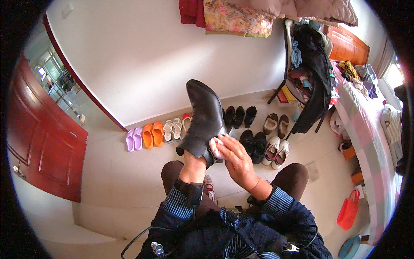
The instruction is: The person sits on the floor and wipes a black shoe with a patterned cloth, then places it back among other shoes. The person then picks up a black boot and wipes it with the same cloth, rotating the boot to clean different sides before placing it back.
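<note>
A black leather ankle boot [205,113] is held up in front of me, its toe pointing away toward the wall. My left hand [194,162] is inside the boot's shaft; only the wrist and heel of the hand show, and the fingers are hidden. Against the boot's side, near the ankle opening, my right hand [237,158] presses a crumpled white and pinkish cloth or tissue [216,148] under its fingers.
Along the wall stand purple clogs [134,140], orange clogs [153,135], sandals [172,130], black shoes [254,145] and white sneakers [276,152]. A clothes-laden chair [310,77] and a bed [365,129] are at right, with a red bag [348,210] on the floor. A red door [48,139] is at left.
</note>
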`<state>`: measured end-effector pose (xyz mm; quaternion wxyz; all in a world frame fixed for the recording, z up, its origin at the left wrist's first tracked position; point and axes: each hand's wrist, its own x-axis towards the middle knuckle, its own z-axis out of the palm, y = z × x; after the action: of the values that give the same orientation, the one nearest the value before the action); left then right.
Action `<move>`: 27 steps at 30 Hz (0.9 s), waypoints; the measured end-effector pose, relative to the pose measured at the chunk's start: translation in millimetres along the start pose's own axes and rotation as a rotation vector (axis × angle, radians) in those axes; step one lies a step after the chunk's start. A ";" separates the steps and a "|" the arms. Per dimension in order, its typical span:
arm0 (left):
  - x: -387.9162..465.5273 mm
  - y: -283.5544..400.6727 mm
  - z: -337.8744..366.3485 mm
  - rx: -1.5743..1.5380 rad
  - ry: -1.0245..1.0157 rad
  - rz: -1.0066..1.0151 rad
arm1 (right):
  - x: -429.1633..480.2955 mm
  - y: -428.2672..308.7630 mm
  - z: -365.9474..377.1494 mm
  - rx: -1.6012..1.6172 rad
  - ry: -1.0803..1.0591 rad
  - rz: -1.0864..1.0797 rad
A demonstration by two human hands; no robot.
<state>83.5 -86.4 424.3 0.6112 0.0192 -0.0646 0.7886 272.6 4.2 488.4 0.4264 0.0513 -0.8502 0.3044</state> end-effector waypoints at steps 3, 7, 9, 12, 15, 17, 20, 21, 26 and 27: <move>19.9 -15.1 7.4 -1.435 0.152 -0.542 | 22.1 24.2 -1.6 -0.077 0.106 -0.065; 8.6 -44.1 53.5 -3.527 -0.171 -1.360 | 31.4 29.0 -0.9 0.029 0.196 0.203; 0.1 -43.0 67.0 -3.521 -0.403 -1.104 | 17.4 11.5 4.0 -0.043 0.199 0.114; 5.0 -27.3 64.7 -3.686 -0.721 -0.964 | -3.4 -13.0 13.7 0.043 0.078 0.122; 22.7 -17.1 56.6 -4.020 -1.369 -0.913 | -1.3 -8.4 14.6 0.020 0.113 0.053; 26.3 -29.7 55.4 -4.083 -1.017 -1.598 | 12.3 8.9 9.7 -0.062 0.157 0.086; 19.1 -52.9 68.4 -3.605 -0.301 -1.799 | 20.8 17.0 8.1 0.041 0.241 0.216; 14.6 -58.2 73.7 -3.539 -0.238 -1.776 | 20.5 15.5 8.2 0.010 0.241 0.199; 6.7 -44.3 91.0 -4.130 -0.895 -1.510 | -0.5 -22.6 17.2 0.186 0.159 0.091; 12.2 -42.1 89.9 -4.093 -1.026 -1.419 | 3.3 -22.5 14.8 0.145 0.125 0.110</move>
<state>116.8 -75.7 518.0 0.1707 0.2969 0.6424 0.6856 268.1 -21.7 494.9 0.4562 0.0161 -0.7994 0.3907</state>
